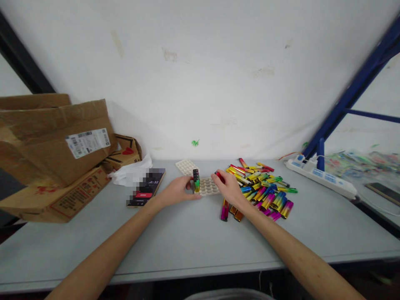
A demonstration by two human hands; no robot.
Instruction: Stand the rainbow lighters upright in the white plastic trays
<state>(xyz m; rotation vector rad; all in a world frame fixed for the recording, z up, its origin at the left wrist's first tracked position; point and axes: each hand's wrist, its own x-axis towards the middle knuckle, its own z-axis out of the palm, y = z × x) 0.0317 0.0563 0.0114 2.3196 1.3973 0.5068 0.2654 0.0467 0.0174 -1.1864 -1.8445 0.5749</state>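
A white tray with round holes (pixel 210 187) lies on the grey table (pixel 193 233), with a green-yellow lighter (pixel 196 181) standing upright at its left end. My left hand (pixel 177 191) rests at the tray's left edge, fingers curled against it next to that lighter. My right hand (pixel 229 188) is at the tray's right edge, closed on a red lighter (pixel 218 176). A heap of several shiny coloured lighters (pixel 265 187) lies just to the right of that hand. A second white tray (pixel 186 166) sits behind.
Torn cardboard boxes (pixel 59 154) fill the left side. A phone (pixel 146 188) and crumpled white plastic (pixel 131 174) lie left of the trays. A white power strip (pixel 321 178) and blue metal frame (pixel 350 100) stand at the right. A white wall is behind.
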